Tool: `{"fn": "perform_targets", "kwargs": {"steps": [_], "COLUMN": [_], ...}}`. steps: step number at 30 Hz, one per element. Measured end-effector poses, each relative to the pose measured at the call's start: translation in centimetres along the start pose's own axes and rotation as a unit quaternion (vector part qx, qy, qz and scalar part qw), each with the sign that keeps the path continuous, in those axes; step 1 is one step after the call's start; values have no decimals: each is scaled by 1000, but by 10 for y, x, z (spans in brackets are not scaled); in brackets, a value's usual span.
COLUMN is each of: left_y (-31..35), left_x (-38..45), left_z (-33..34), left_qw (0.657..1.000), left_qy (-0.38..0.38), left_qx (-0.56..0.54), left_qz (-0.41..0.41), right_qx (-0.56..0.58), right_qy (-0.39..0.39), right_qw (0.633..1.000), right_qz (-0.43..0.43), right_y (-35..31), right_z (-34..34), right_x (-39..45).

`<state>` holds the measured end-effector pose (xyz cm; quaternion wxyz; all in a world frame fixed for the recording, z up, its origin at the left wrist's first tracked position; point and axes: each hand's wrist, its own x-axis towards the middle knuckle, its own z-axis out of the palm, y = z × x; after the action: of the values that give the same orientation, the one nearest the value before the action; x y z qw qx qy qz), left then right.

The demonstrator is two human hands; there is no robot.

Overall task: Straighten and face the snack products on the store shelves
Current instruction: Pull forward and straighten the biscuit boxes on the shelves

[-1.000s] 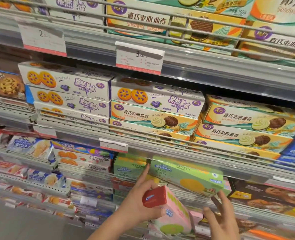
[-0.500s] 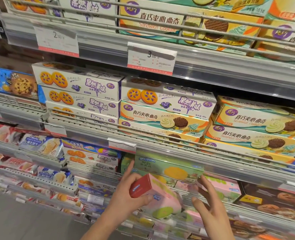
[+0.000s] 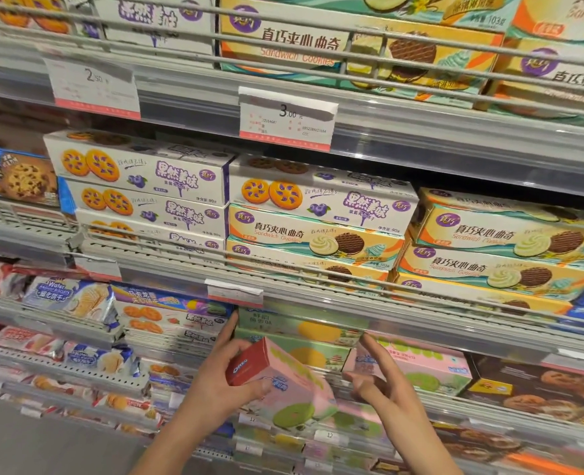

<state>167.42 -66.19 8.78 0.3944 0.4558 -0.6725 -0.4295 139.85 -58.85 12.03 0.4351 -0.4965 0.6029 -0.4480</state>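
- Gripping the pink Oreo box (image 3: pixel 280 382) in your left hand (image 3: pixel 220 382), you have it off the shelf, held in front of the lower shelf's green boxes (image 3: pixel 304 332); thumb across the pink face, fingers curled behind the red end flap.
- The box's long axis runs from the red flap at upper left down to the right, tilted and skewed against the shelf edge, so it is not yet faced.
- Your right hand (image 3: pixel 383 382) holds nothing, fingers spread and relaxed, just right of the box's lower end and in front of the pink boxes (image 3: pixel 417 366) already lying on that shelf.
- Those matching pink boxes lie to the right of your grip, long side to the front; judging by that, the held box belongs there, swung level first.
- Your right hand is the nearer one to that stack and could steady or guide the free end.
- Your left index finger reaches up to the left end of the upper green box.
- The shelf above (image 3: pixel 420 313) holds stacked Sandwich Cookies boxes (image 3: pixel 489 265) and blueberry cookie boxes (image 3: pixel 139 186) behind a wire rail, fronts outward.
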Motion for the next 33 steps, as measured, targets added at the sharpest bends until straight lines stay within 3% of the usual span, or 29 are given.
{"fn": "perform_targets", "kwargs": {"steps": [7,13,17,26,33], "left_y": [0,-21,-28,-34,-34], "left_x": [-3,-2,-10,-15,-11], "left_z": [4,-10,-13,-5,-1], "left_qw": [1000,999,1000,999,1000], "left_qy": [-12,25,22,1,-10], "left_qx": [-7,4,8,24,5], "left_qz": [-4,30,9,-45,-27], "right_qx": [20,41,57,35,43], "right_qy": [-12,12,45,38,32], "right_qw": [1000,999,997,997,997], "right_qz": [1,-2,14,54,56], "right_y": [-3,5,23,30,23], "right_z": [1,-1,-5,8,15], "right_x": [-1,-1,4,8,4]}}
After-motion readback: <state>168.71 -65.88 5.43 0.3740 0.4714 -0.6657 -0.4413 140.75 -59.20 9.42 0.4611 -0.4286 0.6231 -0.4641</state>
